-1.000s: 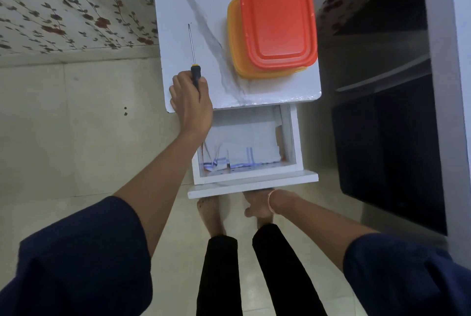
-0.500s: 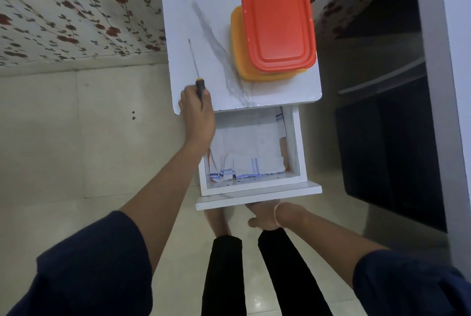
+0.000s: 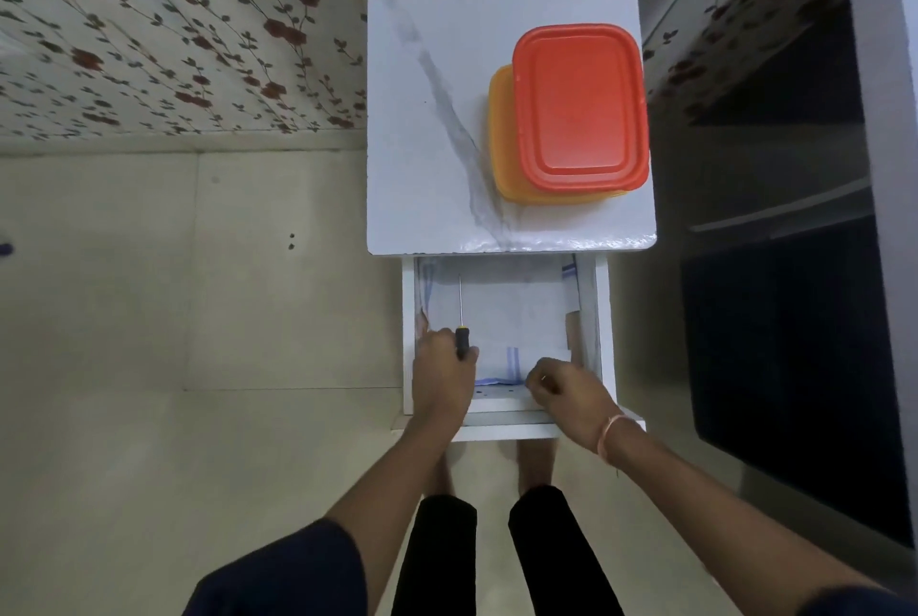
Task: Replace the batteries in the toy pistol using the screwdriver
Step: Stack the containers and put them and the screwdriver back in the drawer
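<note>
My left hand (image 3: 443, 369) grips the black-and-yellow handle of a thin screwdriver (image 3: 461, 317), whose shaft points away from me over the open drawer (image 3: 591, 317) of a small white cabinet. My right hand (image 3: 564, 392) hovers over the drawer's front right corner with its fingers curled, holding nothing that I can see. White paper or cloth with blue stripes (image 3: 506, 317) lines the drawer. No toy pistol or batteries are in view.
The white cabinet top (image 3: 437, 118) carries a red-lidded box (image 3: 578, 103) stacked on an orange one (image 3: 501, 153) at its right. A floral wall runs behind, a tiled floor lies to the left, and dark shelving stands to the right. My feet are under the drawer front.
My left hand carried the screwdriver from the cabinet top down into the open drawer. My right hand rose from under the drawer front to above its front right corner.
</note>
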